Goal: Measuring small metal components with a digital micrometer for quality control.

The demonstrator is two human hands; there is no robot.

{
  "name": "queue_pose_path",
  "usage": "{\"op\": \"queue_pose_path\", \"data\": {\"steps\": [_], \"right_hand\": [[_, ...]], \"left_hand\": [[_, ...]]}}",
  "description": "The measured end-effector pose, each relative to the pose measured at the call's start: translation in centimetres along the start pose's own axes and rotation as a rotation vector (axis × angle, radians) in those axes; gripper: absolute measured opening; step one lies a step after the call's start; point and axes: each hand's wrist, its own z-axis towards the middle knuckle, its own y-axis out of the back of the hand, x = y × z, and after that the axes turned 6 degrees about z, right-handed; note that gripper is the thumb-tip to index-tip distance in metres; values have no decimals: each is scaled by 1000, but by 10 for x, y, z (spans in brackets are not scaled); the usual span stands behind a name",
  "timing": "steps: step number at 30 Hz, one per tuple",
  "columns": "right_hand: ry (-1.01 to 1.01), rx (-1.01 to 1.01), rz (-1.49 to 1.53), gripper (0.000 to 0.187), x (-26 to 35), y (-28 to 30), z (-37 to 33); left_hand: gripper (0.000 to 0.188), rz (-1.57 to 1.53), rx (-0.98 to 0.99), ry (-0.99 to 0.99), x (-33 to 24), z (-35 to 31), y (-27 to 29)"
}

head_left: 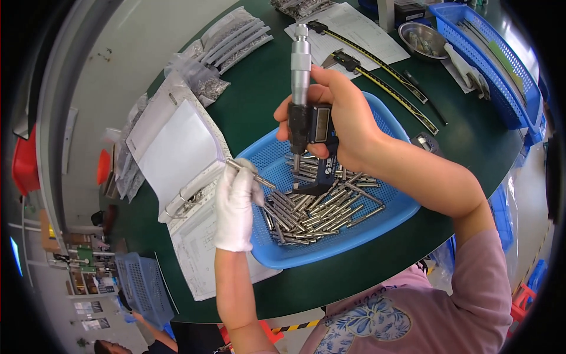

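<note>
While gloved left hand (236, 206)'s got 1 metal pin (265, 182) pinched, right hand (352, 121) grips digital micrometer (300, 88) over blue basket (389, 127).

L fingers (241, 182) gloved, pinched; R fingers (284, 111) bare, curled; R arm (427, 170) bent

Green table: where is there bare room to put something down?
On the green tabletop, one bare patch lies between the plastic bags and the blue basket of metal pins. Another strip runs between that basket and the near edge. It's crowded inside the basket and at the back, with digital calipers and paper.
</note>
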Motion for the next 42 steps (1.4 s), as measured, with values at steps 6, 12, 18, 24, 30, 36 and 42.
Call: {"op": "queue_pose_path", "data": {"steps": [6,12,18,24,30,36,42], "right_hand": [[-24,100,-16,62,-6,-3,-4],[-23,151,-9,65,-11,-4,-7],[-41,188,35,65,-12,-3,-7],[-75,202,87,66,-14,-4,-7],[-7,228,35,69,-13,-3,-9],[3,148,-145,68,-15,-7,-9],[-4,197,17,71,-16,-4,-10]], "left_hand": [[12,-1007,271,337,6,-16,-16],[15,-949,254,405,2,-24,-20],[19,-856,269,384,1,-26,-22],[18,-875,285,399,7,-27,-20],[18,-927,356,412,7,-25,-21],[17,-908,348,423,6,-27,-20],[16,-970,346,514,5,-26,-17]]}}
